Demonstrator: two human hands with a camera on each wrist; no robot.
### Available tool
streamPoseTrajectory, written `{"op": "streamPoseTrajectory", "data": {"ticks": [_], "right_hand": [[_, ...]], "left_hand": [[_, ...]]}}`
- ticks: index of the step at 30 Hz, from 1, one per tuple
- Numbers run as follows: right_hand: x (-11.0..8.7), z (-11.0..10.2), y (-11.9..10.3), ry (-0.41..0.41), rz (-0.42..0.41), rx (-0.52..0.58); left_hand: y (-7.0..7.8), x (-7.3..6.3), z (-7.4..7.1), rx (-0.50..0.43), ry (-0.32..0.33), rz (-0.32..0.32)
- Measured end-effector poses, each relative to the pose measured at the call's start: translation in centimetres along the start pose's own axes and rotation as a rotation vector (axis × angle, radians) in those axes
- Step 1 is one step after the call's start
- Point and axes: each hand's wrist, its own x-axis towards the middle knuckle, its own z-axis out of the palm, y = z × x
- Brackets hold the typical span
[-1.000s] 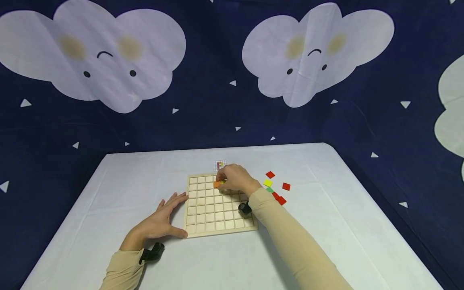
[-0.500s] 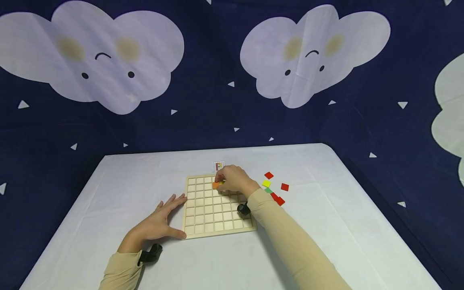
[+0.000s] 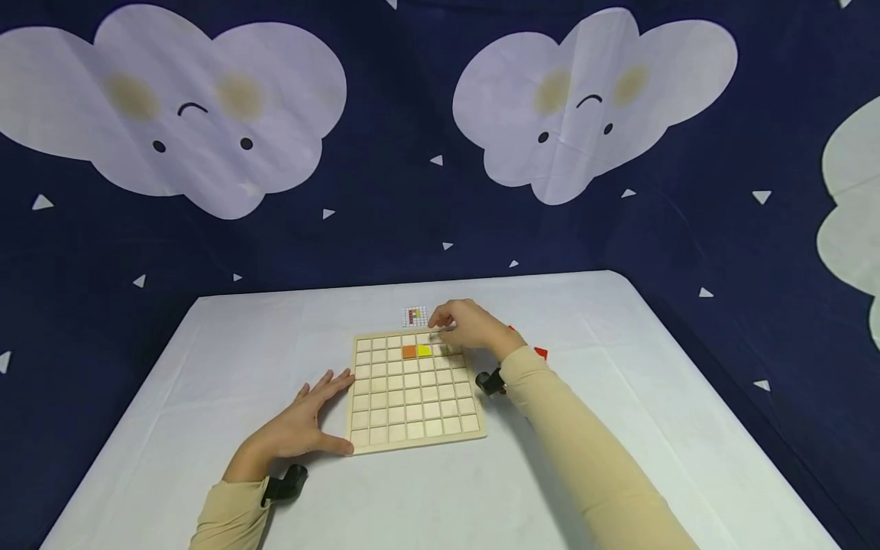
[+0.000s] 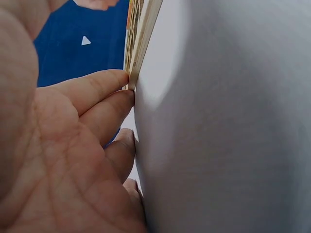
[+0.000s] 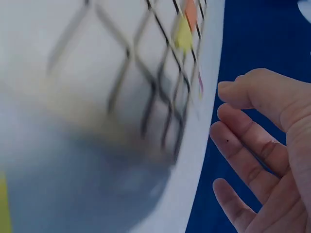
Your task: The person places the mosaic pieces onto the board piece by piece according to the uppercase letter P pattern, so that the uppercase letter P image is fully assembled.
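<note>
1. The left hand [image 3: 302, 424] was spread wide at the left side of the wooden board [image 3: 413, 394]. Its fingertips touched the edge, its thumb lay at the near left corner, and it held nothing.
2. The right hand [image 3: 470, 325] was over the far right part of the board. In the right wrist view, its thumb and fingers stood apart, loosely bent, with nothing between them.
3. The board rested on the white counter [image 3: 289, 325], its face divided into square cells by a raised grid.
4. An orange tile [image 3: 409, 351] and a yellow tile [image 3: 424, 351] sat side by side in the second row from the far edge, the orange one to the left. Whether the yellow one lay fully flat, I could not tell.
5. A small printed card [image 3: 415, 316] with a coloured grid lay just beyond the far edge, near the right fingertips.
6. To the right of the board, a red tile [image 3: 541, 353] showed partly from behind the right forearm.
7. Each wrist bore a black device [image 3: 284, 486], next to a beige sleeve [image 3: 230, 512].
8. A dark blue backdrop [image 3: 392, 229] with pale clouds rose behind the counter.
</note>
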Motion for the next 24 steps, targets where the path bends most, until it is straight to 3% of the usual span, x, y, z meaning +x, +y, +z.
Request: {"op": "streamPoseTrajectory", "data": {"ticks": [11,18,24], "right_hand": [[-3.3,-4.7,5.6,0.016,0.156,0.001],[-5.0,-5.4,8.1,0.019,0.279,0.028],[-6.0,-5.2,9.8,0.008,0.299,0.049]], "left_hand": [[-0.2,0.0,-0.2,0.015,0.007,0.006],[-0.1,0.0,-0.4,0.005,-0.002,0.003],[0.0,0.0,-0.1,-0.009,-0.019,-0.006]]}}
